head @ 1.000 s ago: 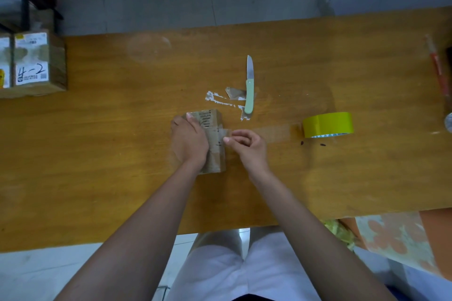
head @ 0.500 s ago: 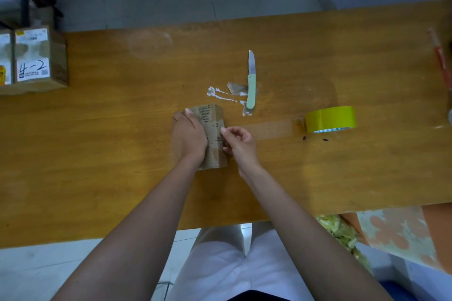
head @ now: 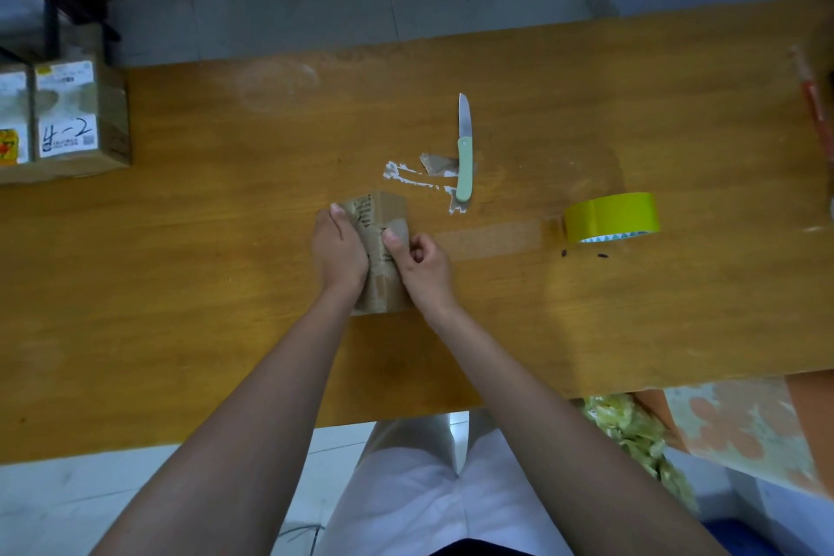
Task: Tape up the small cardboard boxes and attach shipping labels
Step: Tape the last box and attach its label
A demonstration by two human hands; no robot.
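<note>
Your right hand has its grip narrow, fingers curled in and the thumb pressing a strip of clear tape down on the top of the small brown cardboard box, which sits near the middle of the orange-brown wooden counter. Your left hand lies flat on the box's left side, fingers straight and resting along it, steadying it against the counter. From under your right hand the strip of clear tape runs flat along the counter to the right, up to the yellow roll of packing tape, which stands on its edge. Just beyond the box, a folding knife with a pale green handle lies open, blade pointing away from you, beside some torn white and brown scraps of tape and paper stuck to the wood. At the far left edge of the counter stand two brown cardboard boxes with white shipping labels, the nearer one marked by hand. At the far right edge a thin red and pale stick-like object lies blurred; you cannot tell what it is.
</note>
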